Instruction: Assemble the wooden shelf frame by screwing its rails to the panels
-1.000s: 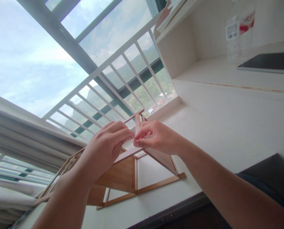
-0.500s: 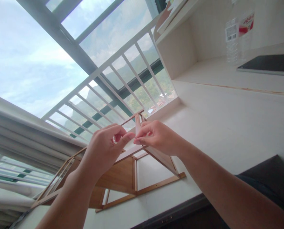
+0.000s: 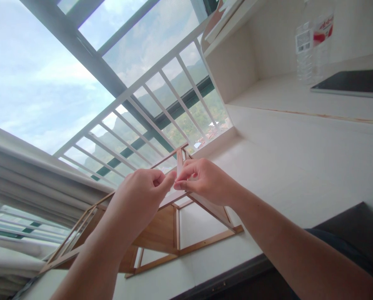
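A light wooden rack frame [image 3: 161, 231] with thin bars and a brown panel stands on the white desk [image 3: 299, 166], near the window. My left hand [image 3: 139, 200] and my right hand [image 3: 202, 179] meet above the frame's top corner, fingertips touching. Both pinch something very small between thumb and forefinger; what it is cannot be made out. A thin upright bar of the frame rises just behind my fingers. My right hand also rests against the frame's slanted top bar.
A clear plastic water bottle [image 3: 313, 41] and a dark tablet [image 3: 352, 81] lie on the raised shelf at the right. White window bars [image 3: 161, 100] and a folded curtain [image 3: 33, 175] fill the left. A dark chair edge [image 3: 355, 233] shows at the lower right.
My left hand's fingers have curled in and shifted slightly down and left, its thumb now pressing toward my right fingertips. The right hand and frame have hardly moved.
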A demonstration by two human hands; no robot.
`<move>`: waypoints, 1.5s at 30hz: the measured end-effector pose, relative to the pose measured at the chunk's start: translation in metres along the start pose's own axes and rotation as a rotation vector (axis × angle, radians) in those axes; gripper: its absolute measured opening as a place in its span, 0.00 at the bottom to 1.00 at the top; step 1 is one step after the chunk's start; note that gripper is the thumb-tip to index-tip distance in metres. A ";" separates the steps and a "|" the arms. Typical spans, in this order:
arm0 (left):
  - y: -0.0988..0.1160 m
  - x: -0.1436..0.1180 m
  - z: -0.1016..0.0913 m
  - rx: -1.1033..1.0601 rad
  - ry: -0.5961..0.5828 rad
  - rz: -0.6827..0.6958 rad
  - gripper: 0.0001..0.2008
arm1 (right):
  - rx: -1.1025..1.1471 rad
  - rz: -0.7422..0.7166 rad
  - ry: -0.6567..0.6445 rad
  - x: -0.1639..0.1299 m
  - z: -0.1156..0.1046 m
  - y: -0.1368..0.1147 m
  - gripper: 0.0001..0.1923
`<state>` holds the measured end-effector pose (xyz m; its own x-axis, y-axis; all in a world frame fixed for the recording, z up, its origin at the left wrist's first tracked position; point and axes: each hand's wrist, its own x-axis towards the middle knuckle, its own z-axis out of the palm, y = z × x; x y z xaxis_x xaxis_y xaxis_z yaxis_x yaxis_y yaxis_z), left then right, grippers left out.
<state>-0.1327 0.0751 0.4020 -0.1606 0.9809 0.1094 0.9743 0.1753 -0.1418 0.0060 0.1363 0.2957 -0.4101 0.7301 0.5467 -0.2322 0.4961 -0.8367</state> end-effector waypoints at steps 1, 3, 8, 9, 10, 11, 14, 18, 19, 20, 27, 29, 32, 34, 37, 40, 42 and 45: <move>0.001 0.000 0.000 0.011 0.002 -0.012 0.28 | -0.006 -0.005 0.001 0.000 0.000 0.000 0.05; 0.002 0.001 0.000 0.035 0.000 -0.028 0.29 | -0.019 -0.018 0.006 -0.001 0.000 0.001 0.06; 0.004 0.002 0.002 0.048 -0.023 -0.002 0.27 | -0.015 -0.040 0.030 -0.003 0.002 0.004 0.06; 0.004 0.002 0.003 0.048 -0.026 0.006 0.26 | -0.016 -0.044 0.036 -0.002 0.002 0.005 0.07; 0.005 0.002 0.003 0.048 -0.027 0.018 0.25 | -0.017 -0.049 0.040 -0.002 0.002 0.006 0.08; 0.006 0.001 0.003 0.047 -0.027 0.033 0.24 | -0.019 -0.055 0.042 -0.002 0.003 0.007 0.09; 0.010 0.000 0.003 0.023 -0.024 0.113 0.20 | -0.018 -0.060 0.035 -0.002 0.002 0.008 0.10; 0.010 -0.003 0.001 -0.020 0.014 0.259 0.17 | -0.006 -0.012 0.005 -0.001 -0.002 0.006 0.06; 0.008 -0.003 0.001 -0.027 0.027 0.299 0.17 | 0.001 0.000 -0.008 -0.001 -0.003 0.006 0.06; 0.007 -0.003 0.002 -0.034 0.038 0.337 0.18 | 0.008 0.007 -0.021 -0.001 -0.004 0.005 0.06; -0.006 -0.001 0.007 -0.053 0.125 0.423 0.18 | 0.030 0.041 -0.054 0.000 -0.008 0.003 0.07; -0.012 0.000 0.006 -0.060 0.167 0.453 0.14 | 0.041 0.059 -0.057 0.000 -0.009 0.002 0.06; -0.023 0.005 0.002 -0.103 0.212 0.633 0.11 | 0.074 0.072 -0.062 0.001 -0.009 0.001 0.05; -0.031 0.011 0.001 -0.113 0.234 0.760 0.11 | 0.092 0.065 -0.066 0.001 -0.009 0.001 0.05; -0.041 0.024 0.000 -0.107 0.250 0.911 0.11 | 0.083 0.046 -0.064 0.001 -0.008 0.002 0.05; -0.047 0.039 -0.001 -0.085 0.215 1.031 0.12 | 0.054 0.050 -0.057 0.001 -0.008 0.004 0.05; -0.048 0.047 -0.004 -0.037 0.203 1.080 0.13 | 0.038 0.058 -0.056 0.002 -0.008 0.005 0.07; -0.046 0.056 -0.010 0.015 0.203 1.127 0.14 | 0.033 0.056 -0.068 0.003 -0.009 0.006 0.08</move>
<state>-0.1848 0.1211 0.4249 0.8327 0.5494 0.0693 0.5457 -0.7929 -0.2712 0.0112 0.1450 0.2927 -0.4822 0.7220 0.4963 -0.2355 0.4388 -0.8672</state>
